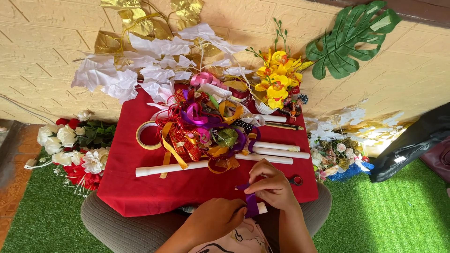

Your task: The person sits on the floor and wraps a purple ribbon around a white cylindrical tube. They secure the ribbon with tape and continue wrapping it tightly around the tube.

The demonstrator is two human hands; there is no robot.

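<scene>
Hands [243, 201] pinch purple ribbon [251, 204] at red cloth's [136, 187] near edge.

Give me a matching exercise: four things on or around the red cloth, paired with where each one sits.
Things:
1. tape roll
2. yellow flowers
3. green leaf
4. purple ribbon

Places:
A. against the wall, upper right
B. between the fingers of both hands
C. left side of the red cloth
D. back edge of the cloth, right of centre

Pairs: 1-C, 2-D, 3-A, 4-B
</scene>
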